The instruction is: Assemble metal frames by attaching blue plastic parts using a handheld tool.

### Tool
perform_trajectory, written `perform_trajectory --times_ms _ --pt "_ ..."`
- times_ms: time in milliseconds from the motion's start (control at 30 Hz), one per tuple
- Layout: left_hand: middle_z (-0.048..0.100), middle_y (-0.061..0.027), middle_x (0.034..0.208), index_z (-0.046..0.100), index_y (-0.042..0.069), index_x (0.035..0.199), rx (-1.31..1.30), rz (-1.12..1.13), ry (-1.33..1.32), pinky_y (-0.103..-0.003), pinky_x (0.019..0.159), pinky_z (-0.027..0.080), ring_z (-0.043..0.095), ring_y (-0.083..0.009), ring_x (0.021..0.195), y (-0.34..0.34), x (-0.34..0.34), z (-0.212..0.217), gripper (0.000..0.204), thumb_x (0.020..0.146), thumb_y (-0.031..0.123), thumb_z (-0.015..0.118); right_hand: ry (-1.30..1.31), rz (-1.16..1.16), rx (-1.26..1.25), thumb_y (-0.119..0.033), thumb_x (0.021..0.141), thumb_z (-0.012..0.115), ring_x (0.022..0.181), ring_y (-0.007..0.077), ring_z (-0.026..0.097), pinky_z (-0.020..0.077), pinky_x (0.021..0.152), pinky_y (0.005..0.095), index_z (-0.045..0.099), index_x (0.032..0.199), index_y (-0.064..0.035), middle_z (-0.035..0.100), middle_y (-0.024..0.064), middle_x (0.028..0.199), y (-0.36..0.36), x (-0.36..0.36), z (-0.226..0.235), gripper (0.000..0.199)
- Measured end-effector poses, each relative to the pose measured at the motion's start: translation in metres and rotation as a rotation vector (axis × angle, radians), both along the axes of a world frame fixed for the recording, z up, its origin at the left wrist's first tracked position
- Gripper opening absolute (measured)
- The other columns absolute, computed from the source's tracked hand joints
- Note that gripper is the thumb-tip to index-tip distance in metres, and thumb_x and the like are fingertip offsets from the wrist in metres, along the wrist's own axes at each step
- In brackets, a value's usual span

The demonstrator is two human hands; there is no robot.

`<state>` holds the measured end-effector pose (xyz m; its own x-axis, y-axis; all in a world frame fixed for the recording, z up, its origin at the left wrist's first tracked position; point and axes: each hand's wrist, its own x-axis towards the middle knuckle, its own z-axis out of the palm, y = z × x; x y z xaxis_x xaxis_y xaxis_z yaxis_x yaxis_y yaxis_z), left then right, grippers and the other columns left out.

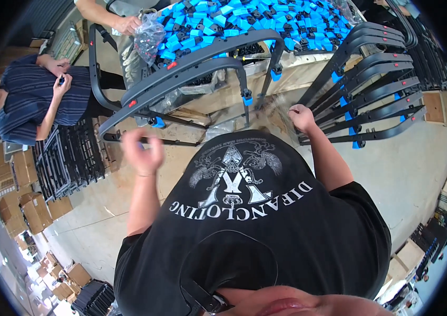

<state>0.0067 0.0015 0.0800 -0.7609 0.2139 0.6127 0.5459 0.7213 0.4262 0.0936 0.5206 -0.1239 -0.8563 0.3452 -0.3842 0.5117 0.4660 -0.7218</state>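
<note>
My left hand [143, 151] is raised beside the near black curved tube frame [181, 79]; its fingers are curled and smeared by motion, so whether it holds anything is unclear. My right hand [302, 118] is closed near the ends of several black curved frames [376, 97] standing in a row at the right. What its fingers hold, if anything, is hidden. A second black frame [202, 52] stands just behind the near one. Blue plastic blocks [247, 97] sit on the frames' ends, and small red pieces show on their bars.
A large bin of blue and black plastic parts [244, 21] stands at the far side. Behind the frames, a co-worker's hand [127, 25] holds a clear plastic bag [150, 37]. Another person [50, 95] in a striped shirt stands left, near stacked black frames [71, 158] and cardboard boxes [35, 210].
</note>
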Motion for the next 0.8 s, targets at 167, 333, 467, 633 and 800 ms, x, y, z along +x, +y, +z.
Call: perform_trajectory --times_ms 167,333,467,633,800 --pt "0.068 -0.0115 0.087 0.067 0.004 0.097 -0.008 -0.196 -0.486 -0.035 0.07 0.054 0.067 -0.0246 0.076 0.124 0.01 -0.022 0.015 0.084 0.011 0.072 0.397 -0.201 -0.048 -0.019 0.091 0.067 0.082 0.0205 0.07 0.0535 0.077 0.0323 0.071 0.1 0.0014 0.074 0.0141 0.089 0.011 -0.066 0.038 0.023" --pt "0.071 -0.0123 0.087 0.07 0.001 0.102 -0.033 -0.048 -0.864 -0.034 0.072 0.056 0.069 -0.0215 0.076 0.168 0.025 -0.054 0.023 0.087 0.018 0.073 0.597 -0.091 -0.206 -0.019 0.091 0.071 0.086 0.019 0.071 0.0545 0.079 0.0319 0.071 0.106 0.0005 0.075 0.0133 0.097 0.054 -0.171 0.046 0.025" --pt "0.073 -0.011 0.086 0.071 0.002 0.103 -0.033 0.094 -1.05 -0.031 0.073 0.056 0.07 -0.0187 0.077 0.177 0.044 -0.068 0.024 0.088 0.02 0.074 0.446 0.25 -0.673 -0.015 0.088 0.073 0.084 0.0196 0.069 0.0547 0.076 0.033 0.069 0.112 0.0012 0.074 0.0125 0.099 0.05 -0.27 0.043 0.03" --pt "0.074 -0.0114 0.088 0.072 0.003 0.103 0.011 0.286 -1.159 -0.032 0.073 0.056 0.071 -0.02 0.078 0.151 0.102 -0.107 0.024 0.09 0.023 0.071 0.457 1.179 0.104 -0.009 0.068 0.084 0.108 0.0328 0.067 0.0524 0.094 0.0416 0.064 0.124 -0.0054 0.071 0.0165 0.117 0.019 -0.325 0.024 0.06" --pt "0.072 -0.0189 0.105 0.067 0.006 0.119 0.027 0.438 -1.309 -0.037 0.089 0.052 0.069 -0.0314 0.101 0.107 0.203 -0.171 0.039 0.087 0.027 0.068 0.168 1.164 -0.137 -0.008 0.068 0.076 0.099 0.0331 0.067 0.0529 0.086 0.0419 0.066 0.115 -0.0043 0.071 0.019 0.105 0.002 -0.333 0.04 0.048"
